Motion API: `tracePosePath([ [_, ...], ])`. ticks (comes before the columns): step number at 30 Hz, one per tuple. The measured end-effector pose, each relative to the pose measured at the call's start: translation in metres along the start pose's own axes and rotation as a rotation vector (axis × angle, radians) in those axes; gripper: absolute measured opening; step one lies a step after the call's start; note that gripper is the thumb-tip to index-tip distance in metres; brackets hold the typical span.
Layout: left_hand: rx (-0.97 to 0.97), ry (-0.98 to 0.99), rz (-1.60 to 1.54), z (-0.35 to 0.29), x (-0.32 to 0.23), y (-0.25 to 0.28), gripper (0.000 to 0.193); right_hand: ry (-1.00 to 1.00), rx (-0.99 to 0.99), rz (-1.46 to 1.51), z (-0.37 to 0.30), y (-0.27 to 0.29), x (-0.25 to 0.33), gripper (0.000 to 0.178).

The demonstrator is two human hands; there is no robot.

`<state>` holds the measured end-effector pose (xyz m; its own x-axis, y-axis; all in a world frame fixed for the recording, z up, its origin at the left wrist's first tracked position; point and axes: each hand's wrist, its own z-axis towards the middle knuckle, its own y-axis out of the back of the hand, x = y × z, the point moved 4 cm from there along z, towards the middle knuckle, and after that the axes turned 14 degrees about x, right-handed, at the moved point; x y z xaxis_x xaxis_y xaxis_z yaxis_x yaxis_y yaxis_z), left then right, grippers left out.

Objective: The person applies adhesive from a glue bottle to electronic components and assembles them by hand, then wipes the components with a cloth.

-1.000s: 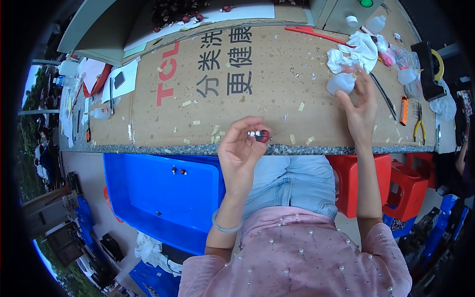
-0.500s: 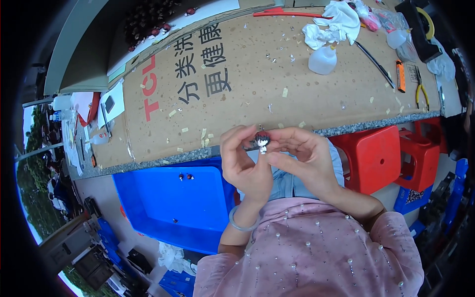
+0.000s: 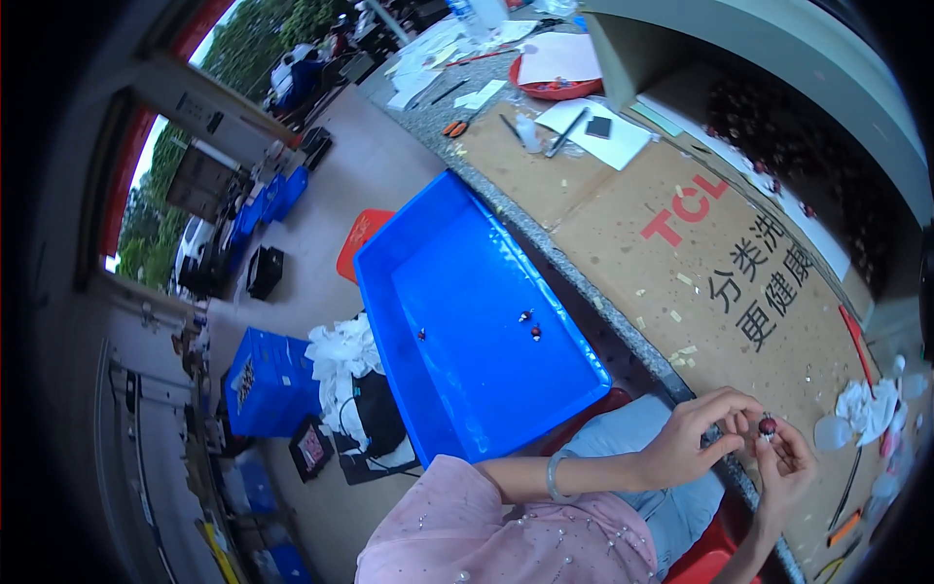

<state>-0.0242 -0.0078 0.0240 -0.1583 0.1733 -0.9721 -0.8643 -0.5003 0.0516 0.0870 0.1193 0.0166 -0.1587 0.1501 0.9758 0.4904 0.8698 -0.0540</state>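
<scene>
A tiny figurine (image 3: 767, 426) with a dark red head and a pale lower part stands upright above the edge of the cardboard-covered bench. My right hand (image 3: 788, 467) pinches it between thumb and fingers. My left hand (image 3: 702, 430) is just left of it, fingers curled and thumb apart from the index finger. Its index fingertip comes close to the figurine's top; whether they touch, I cannot tell. A few similar small figurines (image 3: 535, 333) lie in the large blue tray (image 3: 457, 389) to the left of my hands.
Cardboard (image 3: 623, 219) covers the bench. Many dark red figurines (image 3: 778, 127) fill a shelf at the back right. White cloth (image 3: 866, 409), a clear bottle (image 3: 832, 431) and an orange cutter (image 3: 844, 528) lie right of my hands. A red bowl (image 3: 555, 90) sits far off; a blue crate (image 3: 277, 380) stands on the floor.
The view has swung left, so the blue tray fills the middle and my hands appear at the lower right. My left hand has eased off the figurine, which my right hand still holds.
</scene>
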Motion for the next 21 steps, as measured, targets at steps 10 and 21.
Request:
tracePosePath([
  [10,0.539,0.435,-0.970,0.000,0.047,-0.010,0.030,0.031,0.465,-0.808,-0.001,-0.004,0.042,0.021],
  [21,0.504,0.475,-0.998,-0.004,0.048,-0.009,0.026,0.332,0.312,-0.741,0.010,-0.008,0.034,0.017],
])
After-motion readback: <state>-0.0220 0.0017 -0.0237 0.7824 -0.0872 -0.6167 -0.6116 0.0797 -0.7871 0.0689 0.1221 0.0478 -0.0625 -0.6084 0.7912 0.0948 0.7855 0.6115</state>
